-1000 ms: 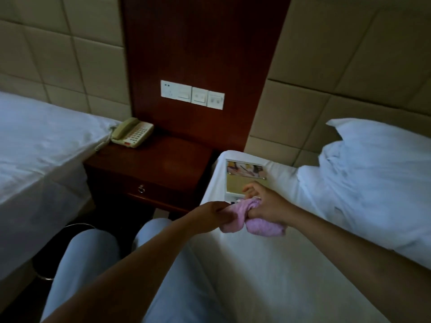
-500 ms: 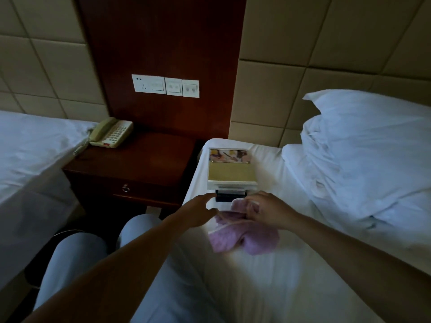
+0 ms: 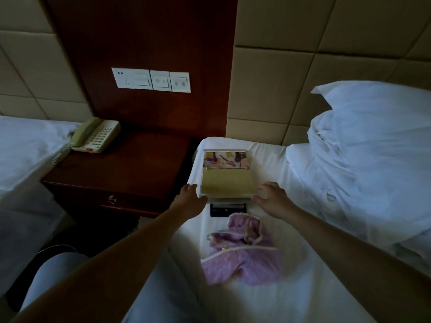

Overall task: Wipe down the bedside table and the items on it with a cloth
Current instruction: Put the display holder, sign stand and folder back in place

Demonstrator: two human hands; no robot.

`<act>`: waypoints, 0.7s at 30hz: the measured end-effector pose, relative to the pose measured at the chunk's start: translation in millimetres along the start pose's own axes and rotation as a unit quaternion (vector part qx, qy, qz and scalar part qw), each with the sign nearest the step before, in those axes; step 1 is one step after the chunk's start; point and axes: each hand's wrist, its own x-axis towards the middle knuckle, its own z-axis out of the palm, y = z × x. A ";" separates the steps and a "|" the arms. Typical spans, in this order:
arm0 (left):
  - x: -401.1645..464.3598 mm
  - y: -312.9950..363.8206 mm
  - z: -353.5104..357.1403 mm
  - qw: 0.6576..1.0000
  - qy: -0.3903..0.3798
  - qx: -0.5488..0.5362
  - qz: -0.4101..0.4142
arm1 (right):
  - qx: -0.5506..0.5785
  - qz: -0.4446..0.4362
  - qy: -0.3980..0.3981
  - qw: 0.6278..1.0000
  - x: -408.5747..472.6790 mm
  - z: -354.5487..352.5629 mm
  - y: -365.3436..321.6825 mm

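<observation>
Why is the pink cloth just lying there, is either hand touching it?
Apart. The head view shows the pink cloth lying loose on the bed sheet, with white sheet showing between it and both the left hand and the right hand.
</observation>
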 end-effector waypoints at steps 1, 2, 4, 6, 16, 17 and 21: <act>7.2 -0.8 0.1 1.000 -0.003 -0.003 -0.013 | 0.001 0.006 -0.004 1.000 6.3 1.6 0.5; 14.0 -1.0 0.2 1.000 -0.005 -0.008 -0.024 | 0.005 0.014 -0.005 1.000 12.9 3.2 1.6; 26.4 -1.7 1.9 0.999 -0.015 -0.024 -0.037 | 0.012 0.030 -0.013 0.999 23.3 4.8 3.3; 34.1 -1.4 3.7 0.997 -0.031 -0.059 -0.040 | 0.020 0.048 -0.029 0.998 29.5 6.3 2.6; 41.3 -8.1 10.0 0.973 -0.048 -0.222 -0.031 | 0.140 0.039 -0.056 0.988 52.7 20.9 20.3; 40.0 -9.9 10.2 0.972 -0.042 -0.228 -0.025 | 0.151 0.036 -0.050 0.987 45.2 14.1 9.5; 31.7 -4.5 3.6 0.966 -0.027 -0.258 -0.006 | 0.211 0.070 -0.030 0.975 26.3 -2.8 -15.3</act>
